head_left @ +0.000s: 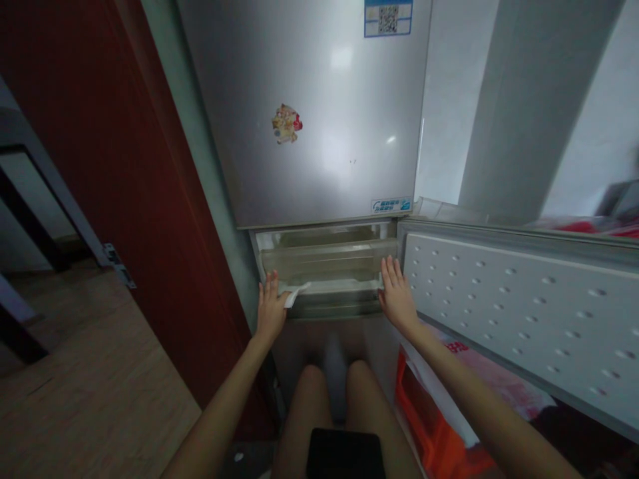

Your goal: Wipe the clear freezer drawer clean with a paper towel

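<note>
Below the closed upper door of a silver fridge (319, 86), a clear plastic drawer (332, 263) shows in the open lower compartment. At the drawer's left end is my left hand (271, 309), its fingers pointing up. A thin white cloth or tissue (295, 297) is caught at its thumb and trails along the drawer's front ledge. My right hand (397, 293) lies against the drawer's right end, fingers stretched out and palm turned to the drawer. I see nothing held in it. The drawer's inside is blurred.
The lower fridge door (504, 293), white and dimpled, swings out to the right. Under it stands an orange crate (434, 432) with plastic bags. A red-brown door (134, 199) is close on the left. A black device (344, 456) hangs above my knees.
</note>
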The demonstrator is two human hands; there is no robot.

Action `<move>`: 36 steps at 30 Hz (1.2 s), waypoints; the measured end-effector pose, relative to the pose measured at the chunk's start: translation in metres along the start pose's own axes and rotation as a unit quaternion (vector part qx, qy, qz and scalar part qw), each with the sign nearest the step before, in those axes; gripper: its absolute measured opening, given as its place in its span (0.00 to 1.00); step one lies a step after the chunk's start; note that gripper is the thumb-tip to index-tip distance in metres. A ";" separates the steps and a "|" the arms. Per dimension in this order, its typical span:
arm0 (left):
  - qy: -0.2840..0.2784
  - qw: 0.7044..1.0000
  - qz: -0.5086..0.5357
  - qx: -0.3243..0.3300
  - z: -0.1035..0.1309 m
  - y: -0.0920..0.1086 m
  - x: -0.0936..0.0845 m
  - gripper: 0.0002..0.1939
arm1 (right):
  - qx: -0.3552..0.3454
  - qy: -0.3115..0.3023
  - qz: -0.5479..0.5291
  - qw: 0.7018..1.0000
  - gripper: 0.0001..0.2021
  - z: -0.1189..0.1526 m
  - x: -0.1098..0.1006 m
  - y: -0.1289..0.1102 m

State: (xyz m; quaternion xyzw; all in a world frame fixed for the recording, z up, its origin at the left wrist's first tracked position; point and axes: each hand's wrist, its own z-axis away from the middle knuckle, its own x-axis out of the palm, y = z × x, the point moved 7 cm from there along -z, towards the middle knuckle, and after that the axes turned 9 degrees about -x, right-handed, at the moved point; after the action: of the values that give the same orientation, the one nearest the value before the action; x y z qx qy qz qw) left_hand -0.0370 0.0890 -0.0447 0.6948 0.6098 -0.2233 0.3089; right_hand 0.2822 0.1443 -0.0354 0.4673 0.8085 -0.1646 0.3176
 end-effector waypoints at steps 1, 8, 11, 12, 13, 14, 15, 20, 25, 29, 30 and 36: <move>-0.002 1.000 0.002 0.003 -0.002 0.000 0.001 0.19 | 0.002 -0.004 0.005 1.000 0.42 -0.002 0.002 0.002; -0.010 1.000 -0.024 0.014 -0.022 -0.007 0.016 0.16 | 0.002 -0.041 0.041 0.998 0.43 -0.023 0.021 0.011; -0.021 0.999 -0.039 0.023 -0.035 -0.010 0.024 0.15 | 0.001 -0.048 0.046 0.998 0.42 -0.035 0.030 0.014; -0.025 0.998 -0.044 0.026 -0.039 -0.011 0.027 0.14 | 0.003 -0.050 0.049 0.998 0.41 -0.039 0.033 0.016; -0.029 0.998 -0.049 0.029 -0.044 -0.012 0.030 0.13 | 0.005 -0.053 0.052 0.997 0.41 -0.043 0.036 0.017; -0.032 0.998 -0.053 0.032 -0.048 -0.012 0.033 0.12 | 0.007 -0.055 0.055 0.997 0.40 -0.048 0.038 0.018; -0.035 0.997 -0.055 0.034 -0.053 -0.013 0.036 0.12 | 0.009 -0.058 0.058 0.997 0.39 -0.052 0.041 0.019; -0.044 0.996 -0.064 0.046 -0.067 -0.014 0.048 0.13 | 0.019 -0.068 0.068 0.995 0.36 -0.066 0.052 0.025; -0.058 0.996 -0.052 0.045 -0.076 -0.016 0.058 0.10 | 0.025 -0.078 0.066 0.994 0.34 -0.075 0.063 0.031; -0.072 0.995 -0.051 0.041 -0.087 -0.017 0.066 0.10 | 0.036 -0.082 0.052 0.995 0.35 -0.086 0.069 0.032; -0.075 0.995 -0.051 0.039 -0.090 -0.016 0.067 0.10 | 0.040 -0.083 0.048 0.995 0.34 -0.088 0.070 0.031; -0.091 0.996 -0.012 0.010 -0.105 -0.016 0.074 0.08 | 0.064 -0.094 0.018 0.993 0.36 -0.102 0.078 0.032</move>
State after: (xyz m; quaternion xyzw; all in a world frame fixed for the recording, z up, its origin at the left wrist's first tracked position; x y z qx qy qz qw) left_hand -0.0487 0.2159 -0.0233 0.6672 0.5854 -0.2958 0.3530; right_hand 0.2450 0.2688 -0.0110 0.4841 0.7542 -0.2535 0.3641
